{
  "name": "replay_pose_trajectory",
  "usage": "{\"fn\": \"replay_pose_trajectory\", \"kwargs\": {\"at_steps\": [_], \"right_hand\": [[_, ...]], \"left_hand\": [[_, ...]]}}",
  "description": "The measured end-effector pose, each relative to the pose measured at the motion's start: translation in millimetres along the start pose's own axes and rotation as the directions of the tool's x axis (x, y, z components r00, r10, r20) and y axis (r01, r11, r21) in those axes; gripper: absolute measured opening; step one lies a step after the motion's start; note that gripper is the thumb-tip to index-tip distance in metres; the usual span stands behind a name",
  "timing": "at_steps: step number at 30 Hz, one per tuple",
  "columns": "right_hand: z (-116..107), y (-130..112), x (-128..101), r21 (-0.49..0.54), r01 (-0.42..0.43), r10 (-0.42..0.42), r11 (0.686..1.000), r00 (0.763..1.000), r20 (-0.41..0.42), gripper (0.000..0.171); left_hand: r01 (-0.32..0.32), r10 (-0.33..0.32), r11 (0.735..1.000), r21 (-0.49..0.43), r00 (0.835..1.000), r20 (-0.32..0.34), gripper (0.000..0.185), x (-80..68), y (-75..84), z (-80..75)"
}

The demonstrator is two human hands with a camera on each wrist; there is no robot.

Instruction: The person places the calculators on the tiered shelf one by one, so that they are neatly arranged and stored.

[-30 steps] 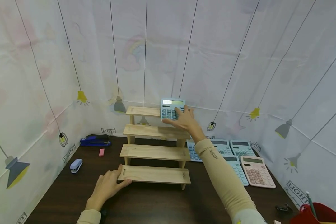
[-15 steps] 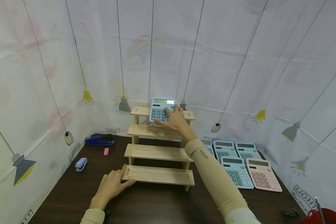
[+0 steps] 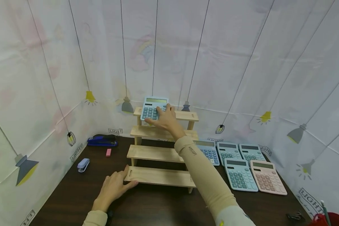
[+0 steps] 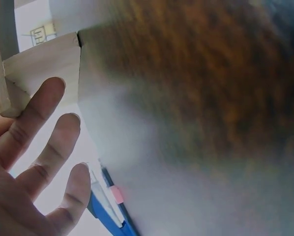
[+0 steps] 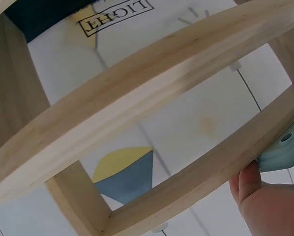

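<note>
Blue calculator (image 3: 152, 108) now sits at the left end of the top step of the wooden stepped riser (image 3: 161, 153); a second ago it was at the right end, half a second ago mid-step. So the right hand (image 3: 164, 119) has slid it leftward along the top tier. Part of that apparent shift is head camera drift, but the calculator clearly changes place relative to the step ends.

Right hand: fingers spread over the keypad, thumb under the lower edge, curled round the calculator's bottom. Right wrist view shows a fingertip (image 5: 249, 183) against the pale blue underside at the step edge, so the grip is not let go yet. Calculator leans upright, display to the top.

Left hand (image 3: 113, 187): same spot as before, flat on the dark table (image 3: 158, 207), fingers straight, thumb touching the left end of the bottom step, bracing the riser. Left wrist view blurry but shows extended fingers (image 4: 36, 118) beside the wood.

Judgement: placement on the top tier is nearly done, only release left. Lower three steps hold nothing. Four blue calculators (image 3: 231, 155) and a pink calculator (image 3: 267, 181) lie flat on the table right of the riser.
</note>
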State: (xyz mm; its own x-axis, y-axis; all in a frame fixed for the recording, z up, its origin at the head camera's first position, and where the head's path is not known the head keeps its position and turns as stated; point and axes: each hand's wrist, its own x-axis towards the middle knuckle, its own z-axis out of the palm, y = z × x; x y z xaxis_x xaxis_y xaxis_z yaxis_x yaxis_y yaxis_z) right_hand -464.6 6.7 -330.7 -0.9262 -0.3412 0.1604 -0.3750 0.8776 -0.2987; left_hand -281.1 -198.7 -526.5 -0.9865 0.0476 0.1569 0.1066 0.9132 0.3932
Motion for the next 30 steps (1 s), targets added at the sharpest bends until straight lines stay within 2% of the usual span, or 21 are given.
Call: {"fn": "replay_pose_trajectory", "kwargs": {"at_steps": [8, 17, 24, 30], "right_hand": [[1.2, -9.3, 4.2, -0.051, 0.021, -0.021, 0.998, 1.000, 0.000, 0.097], [-3.5, -3.0, 0.0, -0.014, 0.033, -0.034, 0.999, 0.999, -0.040, 0.097], [-10.2, 19.2, -14.9, 0.003, -0.001, 0.001, 1.000, 0.997, -0.071, 0.098], [-15.1, 53.9, -36.6, 0.013, -0.026, 0.028, 1.000, 0.994, -0.106, 0.094]], "left_hand": [[0.004, -0.004, 1.000, -0.007, 1.000, -0.011, 0.094, -0.2, -0.6, 0.8], [0.018, -0.018, 1.000, -0.013, 1.000, 0.007, 0.094, 0.7, 1.2, -0.7], [-0.002, 0.002, 1.000, -0.009, 1.000, 0.005, 0.095, 4.9, -3.8, -1.7], [-0.013, 0.013, 1.000, -0.001, 1.000, 0.003, 0.097, 8.1, -8.9, -3.5]]}}
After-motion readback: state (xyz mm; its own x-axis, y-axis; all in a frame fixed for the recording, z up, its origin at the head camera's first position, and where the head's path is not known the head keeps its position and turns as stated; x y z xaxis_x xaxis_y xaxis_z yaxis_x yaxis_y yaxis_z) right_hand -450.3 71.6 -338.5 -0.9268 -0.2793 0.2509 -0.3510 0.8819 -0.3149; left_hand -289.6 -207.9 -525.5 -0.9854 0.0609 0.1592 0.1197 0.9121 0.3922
